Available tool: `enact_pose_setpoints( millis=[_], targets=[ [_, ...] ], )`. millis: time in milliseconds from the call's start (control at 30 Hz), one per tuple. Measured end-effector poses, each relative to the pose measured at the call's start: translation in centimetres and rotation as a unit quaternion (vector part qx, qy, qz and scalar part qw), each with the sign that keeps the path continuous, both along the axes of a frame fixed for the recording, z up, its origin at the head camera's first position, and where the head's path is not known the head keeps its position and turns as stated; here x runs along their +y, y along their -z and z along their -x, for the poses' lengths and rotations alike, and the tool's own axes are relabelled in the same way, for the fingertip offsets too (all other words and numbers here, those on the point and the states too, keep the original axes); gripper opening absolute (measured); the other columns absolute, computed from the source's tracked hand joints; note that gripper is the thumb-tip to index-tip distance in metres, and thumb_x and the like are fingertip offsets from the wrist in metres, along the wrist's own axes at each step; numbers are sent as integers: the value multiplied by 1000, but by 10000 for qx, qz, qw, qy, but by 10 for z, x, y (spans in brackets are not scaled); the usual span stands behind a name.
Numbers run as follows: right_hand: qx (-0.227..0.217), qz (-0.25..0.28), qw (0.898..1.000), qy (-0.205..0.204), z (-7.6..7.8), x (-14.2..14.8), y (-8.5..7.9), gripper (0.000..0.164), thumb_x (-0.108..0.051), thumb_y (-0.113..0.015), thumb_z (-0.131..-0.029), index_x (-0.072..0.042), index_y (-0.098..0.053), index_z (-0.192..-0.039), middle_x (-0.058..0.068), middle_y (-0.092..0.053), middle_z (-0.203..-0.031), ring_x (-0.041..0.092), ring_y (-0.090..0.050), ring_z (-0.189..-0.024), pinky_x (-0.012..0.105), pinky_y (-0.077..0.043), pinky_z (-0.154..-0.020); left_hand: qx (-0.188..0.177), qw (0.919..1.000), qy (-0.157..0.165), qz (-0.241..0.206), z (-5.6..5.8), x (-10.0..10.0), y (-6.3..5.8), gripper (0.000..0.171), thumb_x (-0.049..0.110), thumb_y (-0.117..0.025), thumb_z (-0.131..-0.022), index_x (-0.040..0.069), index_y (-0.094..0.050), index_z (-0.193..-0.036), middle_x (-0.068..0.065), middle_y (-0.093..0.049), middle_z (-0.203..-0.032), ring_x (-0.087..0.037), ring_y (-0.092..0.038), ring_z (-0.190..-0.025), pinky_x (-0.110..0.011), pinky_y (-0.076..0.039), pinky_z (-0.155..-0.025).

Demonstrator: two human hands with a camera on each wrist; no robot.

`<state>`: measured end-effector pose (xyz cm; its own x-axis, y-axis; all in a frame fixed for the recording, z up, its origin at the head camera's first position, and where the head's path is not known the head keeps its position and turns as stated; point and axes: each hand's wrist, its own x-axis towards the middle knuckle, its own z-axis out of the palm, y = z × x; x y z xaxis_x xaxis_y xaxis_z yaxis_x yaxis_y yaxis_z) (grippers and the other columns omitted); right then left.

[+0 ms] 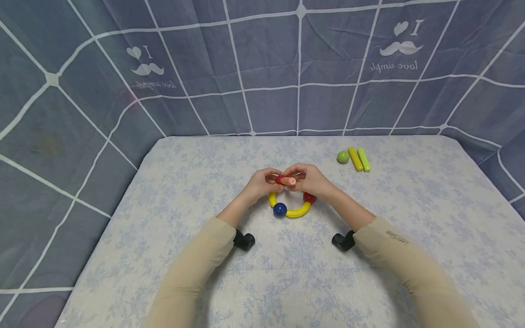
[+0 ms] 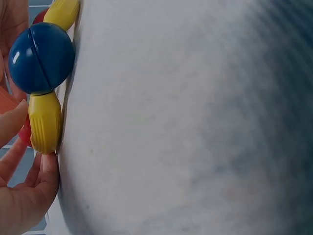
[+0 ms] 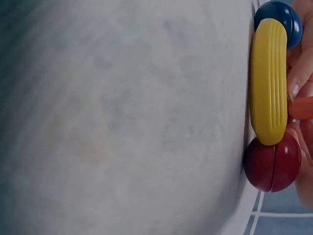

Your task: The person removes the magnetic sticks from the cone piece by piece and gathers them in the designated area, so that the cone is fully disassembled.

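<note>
Between your left hand [image 1: 259, 186] and your right hand [image 1: 310, 179] are a ball [image 1: 280, 179] and, to its right, a rod [image 1: 289, 181]; nearer you on the table [image 1: 287, 282], the linked arc [image 1: 298, 212] curves just before both hands; beyond your right hand, rightward, lie a loose ball [image 1: 342, 157], then two bars [image 1: 363, 159]; the curtain [image 1: 270, 109] hangs behind

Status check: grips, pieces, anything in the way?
Left grip pinching red ball; right grip on orange stick.
Curved yellow sticks, blue ball, second red ball linked nearer the person.
Green ball, two straight sticks far right, not in the way.
</note>
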<state>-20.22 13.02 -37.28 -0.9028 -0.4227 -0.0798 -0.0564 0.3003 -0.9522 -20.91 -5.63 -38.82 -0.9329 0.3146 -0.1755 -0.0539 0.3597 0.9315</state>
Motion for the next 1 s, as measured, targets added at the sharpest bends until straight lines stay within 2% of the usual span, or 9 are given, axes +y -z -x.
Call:
enact_pose_setpoints(
  millis=[100,333,400,433,633,667,1000],
  targets=[
    [-25,25,10000,42,1,-2,0,32,0,-69,-81,3,-60,-111,17,-60,-110,27,-60,-98,28,-51,-76,-16,10000,-60,14,1,1,0,42,1,-70,-81,2,-58,-121,-15,-59,-115,-26,-57,-102,-29,-50,-82],
    [-471,154,9978,432,4,-6,-1,26,-1,-71,-80,1,-62,-105,9,-64,-98,19,-61,-89,24,-49,-73,106,9998,-160,72,3,3,2,38,-1,-69,-81,-1,-60,-118,-17,-61,-112,-27,-58,-100,-28,-50,-82],
    [-549,224,9971,479,4,-7,-2,26,-1,-70,-81,2,-61,-105,9,-65,-97,19,-61,-89,24,-49,-74,151,9997,-172,74,3,3,2,37,-1,-69,-81,-2,-60,-117,-17,-61,-112,-27,-59,-99,-26,-50,-80],
    [-579,255,9967,507,4,-7,-2,26,0,-70,-81,3,-61,-105,10,-65,-97,19,-61,-89,24,-50,-75,121,9998,-155,74,0,3,-3,37,-1,-68,-82,-3,-60,-118,-18,-61,-113,-28,-58,-99,-26,-50,-80],
    [-630,248,9955,660,6,-10,-4,25,1,-69,-81,3,-60,-105,11,-66,-97,19,-60,-89,26,-51,-78,181,9996,-161,114,2,3,-2,36,2,-69,-83,-3,-60,-117,-18,-61,-111,-28,-58,-98,-27,-50,-79],
    [-648,249,9953,670,7,-10,-4,26,0,-69,-82,3,-60,-105,11,-66,-97,19,-61,-89,26,-51,-78,222,9995,-189,125,5,3,4,36,3,-69,-82,-2,-61,-117,-16,-62,-110,-26,-58,-97,-26,-50,-79],
    [-874,467,9919,792,13,-9,0,36,-5,-64,-87,5,-55,-121,10,-62,-101,16,-59,-88,34,-50,-86,162,9994,-230,197,5,4,4,38,4,-70,-82,-2,-60,-119,-16,-62,-109,-25,-59,-96,-24,-50,-75]
  ],
)
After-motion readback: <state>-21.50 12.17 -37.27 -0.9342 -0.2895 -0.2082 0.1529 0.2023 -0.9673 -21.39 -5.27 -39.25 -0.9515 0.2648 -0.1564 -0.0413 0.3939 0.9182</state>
